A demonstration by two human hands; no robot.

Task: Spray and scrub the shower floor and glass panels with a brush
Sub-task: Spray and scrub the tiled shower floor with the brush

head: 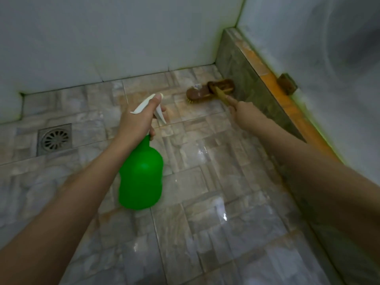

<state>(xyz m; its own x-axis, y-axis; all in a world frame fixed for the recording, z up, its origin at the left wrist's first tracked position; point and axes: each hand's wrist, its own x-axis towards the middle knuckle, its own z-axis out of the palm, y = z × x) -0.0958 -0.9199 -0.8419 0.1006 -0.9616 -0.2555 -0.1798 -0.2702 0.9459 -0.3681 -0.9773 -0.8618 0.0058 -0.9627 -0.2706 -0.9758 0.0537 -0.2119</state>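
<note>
1. The green spray bottle (141, 173) is gripped at its white trigger head by the left hand (137, 118); the neck is hidden by the fingers.
2. The brush (198, 93), blurred, is grasped by its handle in the right hand (240, 109), and its head is set on the shower floor (205, 161) beside the stone curb (242, 79).

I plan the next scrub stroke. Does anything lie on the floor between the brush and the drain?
Nothing visible lies on the floor between brush and drain. Only the left hand, gripping the bottle, seems held above that stretch.
</note>
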